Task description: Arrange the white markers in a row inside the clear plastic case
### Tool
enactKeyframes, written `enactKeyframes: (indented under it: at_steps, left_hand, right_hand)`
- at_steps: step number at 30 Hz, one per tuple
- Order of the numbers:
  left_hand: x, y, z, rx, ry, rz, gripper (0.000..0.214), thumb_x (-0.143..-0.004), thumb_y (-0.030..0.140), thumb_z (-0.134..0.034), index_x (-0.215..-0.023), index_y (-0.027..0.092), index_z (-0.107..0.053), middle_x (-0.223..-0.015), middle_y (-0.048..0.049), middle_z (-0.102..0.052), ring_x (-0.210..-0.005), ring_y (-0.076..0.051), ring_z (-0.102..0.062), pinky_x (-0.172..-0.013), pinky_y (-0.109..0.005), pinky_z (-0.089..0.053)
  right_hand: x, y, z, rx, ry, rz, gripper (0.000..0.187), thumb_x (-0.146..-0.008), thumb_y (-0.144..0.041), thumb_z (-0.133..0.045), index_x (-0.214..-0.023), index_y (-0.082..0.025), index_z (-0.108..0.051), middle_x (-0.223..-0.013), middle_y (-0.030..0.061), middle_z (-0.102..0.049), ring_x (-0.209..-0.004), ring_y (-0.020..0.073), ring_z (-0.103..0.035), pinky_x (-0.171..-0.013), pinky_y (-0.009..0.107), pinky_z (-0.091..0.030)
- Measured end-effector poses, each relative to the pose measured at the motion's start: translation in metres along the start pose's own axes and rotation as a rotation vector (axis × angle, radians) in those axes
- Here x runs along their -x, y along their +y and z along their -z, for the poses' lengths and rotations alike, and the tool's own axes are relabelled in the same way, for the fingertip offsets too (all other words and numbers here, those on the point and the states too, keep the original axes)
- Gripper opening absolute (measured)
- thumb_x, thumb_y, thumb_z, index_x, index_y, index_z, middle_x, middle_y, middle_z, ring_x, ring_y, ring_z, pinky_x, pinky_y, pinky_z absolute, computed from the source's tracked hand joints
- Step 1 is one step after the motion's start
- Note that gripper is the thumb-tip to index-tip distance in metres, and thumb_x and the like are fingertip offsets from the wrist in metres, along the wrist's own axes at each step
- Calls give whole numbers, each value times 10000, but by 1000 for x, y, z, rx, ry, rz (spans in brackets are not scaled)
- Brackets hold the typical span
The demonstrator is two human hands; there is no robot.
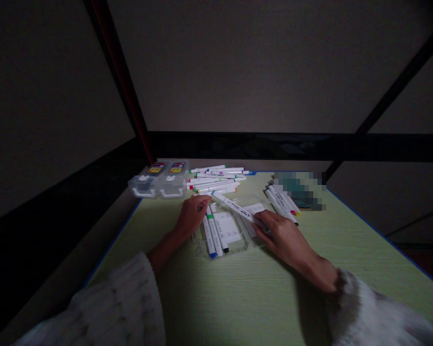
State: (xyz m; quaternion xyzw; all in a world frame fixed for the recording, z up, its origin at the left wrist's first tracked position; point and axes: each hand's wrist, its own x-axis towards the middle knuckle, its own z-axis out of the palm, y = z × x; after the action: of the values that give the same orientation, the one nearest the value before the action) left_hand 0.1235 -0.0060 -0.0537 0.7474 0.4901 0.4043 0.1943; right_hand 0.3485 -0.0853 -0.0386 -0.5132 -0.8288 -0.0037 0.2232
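A white marker (234, 207) with a teal end is in my right hand (279, 233), whose fingers close on its near end. The marker slants up to the left over an open clear plastic case (243, 247). Several white markers (213, 233) lie side by side in the left half of this case, with blue and black ends towards me. My left hand (193, 216) is at the far left corner of the case, by the tops of those markers. Its fingers are curled together, and what they hold, if anything, is hidden. White paper inserts (228, 227) show inside the case.
Behind the case lies a loose pile of white markers (216, 185) with coloured ends. Two clear handled boxes (171, 187) stand at the back left. To the right are more markers (279, 204) beside a blurred-out dark green item (299, 190). A wall borders the table's (216, 298) far edge.
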Motion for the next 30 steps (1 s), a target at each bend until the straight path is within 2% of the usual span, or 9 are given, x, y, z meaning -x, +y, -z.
enactKeyframes:
  at_steps: [5,12,22,30]
  left_hand:
    - [1,0,1,-71,-20,-2,267,-664,-12,-488,-839,114,-645,-859,-65,-680,-763,-138,-611,-725,-267,-493]
    - [-1,-7,2,-97,7,-14,208,-733,55,-479,-815,123,-658,-864,-68,-680,-789,-150,-608,-743,-293,-490]
    - [0,-9,4,-120,3,-58,252,-737,47,-434,-796,142,-659,-855,-63,-674,-813,-158,-599,-781,-329,-470]
    - [2,-14,4,-224,18,-32,380,-624,-31,-357,-802,134,-649,-876,-61,-658,-875,-173,-571,-848,-341,-433]
  right_hand:
    - [0,-1,0,12,-16,-15,151,-845,-217,-376,-846,-153,-513,-759,72,-573,-652,179,-541,-581,277,-389]
    - [1,0,-1,12,-27,-10,160,-847,-223,-372,-865,-154,-516,-775,74,-574,-667,180,-544,-597,280,-396]
    - [0,0,1,18,-19,-6,145,-847,-206,-381,-862,-157,-516,-782,74,-576,-665,179,-543,-595,285,-401]
    - [0,4,3,57,-2,-39,154,-843,-205,-377,-866,-148,-519,-790,82,-583,-662,183,-549,-584,274,-388]
